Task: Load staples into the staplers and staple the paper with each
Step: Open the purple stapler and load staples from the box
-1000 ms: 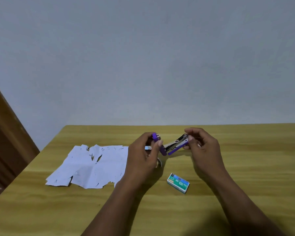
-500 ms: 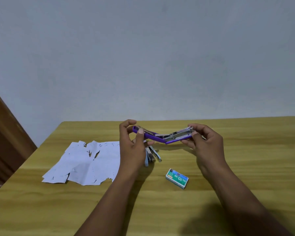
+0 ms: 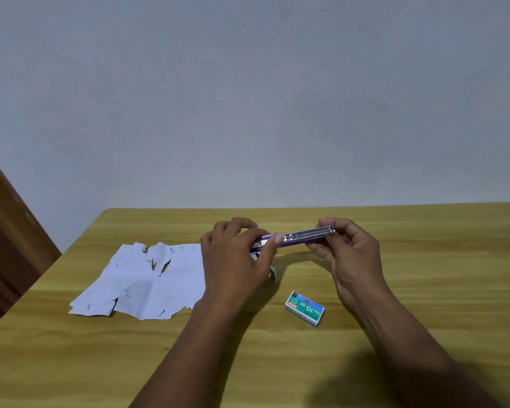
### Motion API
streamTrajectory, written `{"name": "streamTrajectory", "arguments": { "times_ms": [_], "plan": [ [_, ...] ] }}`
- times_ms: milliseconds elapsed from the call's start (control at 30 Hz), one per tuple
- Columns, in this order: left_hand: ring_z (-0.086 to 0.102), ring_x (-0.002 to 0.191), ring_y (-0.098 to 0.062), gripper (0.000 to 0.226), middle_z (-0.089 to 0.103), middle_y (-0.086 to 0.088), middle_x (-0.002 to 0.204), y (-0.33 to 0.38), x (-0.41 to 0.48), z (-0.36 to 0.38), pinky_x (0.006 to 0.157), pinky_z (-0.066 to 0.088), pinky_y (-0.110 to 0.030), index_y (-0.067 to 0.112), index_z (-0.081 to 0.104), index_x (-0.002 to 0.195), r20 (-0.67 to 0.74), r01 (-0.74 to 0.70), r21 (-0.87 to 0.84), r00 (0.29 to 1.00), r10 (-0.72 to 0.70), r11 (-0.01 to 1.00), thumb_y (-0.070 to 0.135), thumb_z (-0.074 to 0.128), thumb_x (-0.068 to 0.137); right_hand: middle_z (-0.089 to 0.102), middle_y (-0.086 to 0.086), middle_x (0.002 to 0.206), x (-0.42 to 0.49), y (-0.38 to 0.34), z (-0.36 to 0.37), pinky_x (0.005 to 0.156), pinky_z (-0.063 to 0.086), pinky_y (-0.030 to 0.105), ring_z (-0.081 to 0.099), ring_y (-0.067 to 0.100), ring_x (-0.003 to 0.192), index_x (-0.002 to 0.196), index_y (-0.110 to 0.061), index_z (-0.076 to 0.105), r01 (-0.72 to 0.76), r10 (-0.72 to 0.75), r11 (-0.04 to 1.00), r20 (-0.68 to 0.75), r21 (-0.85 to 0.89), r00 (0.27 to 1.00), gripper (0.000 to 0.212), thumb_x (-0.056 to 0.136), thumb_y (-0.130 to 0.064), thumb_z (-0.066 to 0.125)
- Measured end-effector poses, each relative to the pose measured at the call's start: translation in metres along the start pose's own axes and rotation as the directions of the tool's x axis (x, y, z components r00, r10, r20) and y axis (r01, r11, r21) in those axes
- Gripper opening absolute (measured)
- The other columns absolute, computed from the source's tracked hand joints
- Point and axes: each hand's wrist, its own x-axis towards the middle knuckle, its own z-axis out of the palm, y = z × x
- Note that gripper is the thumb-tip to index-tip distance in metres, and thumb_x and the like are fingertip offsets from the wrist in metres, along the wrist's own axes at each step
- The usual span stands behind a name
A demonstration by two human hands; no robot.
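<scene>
A purple stapler [image 3: 302,237] is swung open almost flat, its metal staple channel facing up, held above the table between both hands. My left hand [image 3: 236,260] grips its purple top end with thumb and fingers. My right hand [image 3: 348,254] pinches the metal front end. A second stapler [image 3: 273,272] lies on the table under my left hand, mostly hidden. A green and white staple box [image 3: 304,308] lies closed on the table below the stapler. Torn white paper [image 3: 147,281] lies flat to the left.
The wooden table [image 3: 424,275] runs to a plain grey wall behind. A brown wooden panel [image 3: 9,245] stands at the left edge of the view.
The purple stapler has been swung from a partly open V to almost flat. My left hand moved left and then lowered along its top half; the right hand kept hold of the front end.
</scene>
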Motion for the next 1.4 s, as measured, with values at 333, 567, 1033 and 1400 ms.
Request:
{"name": "streamTrajectory", "arguments": {
  "times_ms": [333,567,1033,1400],
  "plan": [
    [0.064,0.075,-0.012,0.031,0.072,0.010,0.076,0.010,0.011,-0.019,0.061,0.046,-0.030,0.036,0.066,0.107,0.405,0.017,-0.106,0.914,0.028,0.994,0.061,0.056,0.092,0.068,0.014,0.093,0.001,0.001,0.003,0.072,0.062,0.034,0.071,0.024,0.090,0.102,-0.007,0.067,-0.168,0.166,0.969,0.022,0.183,0.986,0.021,0.097,0.007,0.052],
    [0.062,0.074,-0.021,0.029,0.067,0.010,0.081,0.020,0.018,-0.027,0.056,0.038,-0.030,0.031,0.056,0.098,0.243,-0.144,0.086,0.963,0.120,0.986,0.060,0.054,0.093,0.068,0.029,0.116,-0.007,-0.002,0.008,0.095,0.054,0.047,0.068,0.040,0.107,0.121,0.004,0.058,-0.456,0.460,0.740,0.123,0.495,0.879,0.029,0.103,-0.014,0.043],
    [0.044,0.053,-0.025,0.013,0.060,-0.005,0.081,0.021,0.011,-0.010,0.054,0.027,-0.033,0.016,0.059,0.096,0.068,-0.672,0.363,0.710,0.701,0.646,0.012,0.065,0.086,0.068,0.027,0.119,-0.005,-0.002,0.003,0.086,0.057,0.046,0.064,0.040,0.116,0.126,0.003,0.057,-0.529,0.558,0.589,0.167,0.611,0.813,0.044,0.104,-0.031,0.040],
    [0.058,0.071,-0.012,0.024,0.066,0.014,0.089,0.023,0.003,-0.009,0.064,0.055,-0.038,0.030,0.060,0.099,0.349,-0.090,-0.191,0.925,0.153,0.977,0.044,0.075,0.084,0.064,0.022,0.127,0.000,0.001,0.005,0.090,0.053,0.046,0.062,0.035,0.117,0.130,-0.002,0.054,-0.525,0.564,0.671,0.099,0.524,0.820,0.041,0.103,-0.031,0.047]
  ]
}}
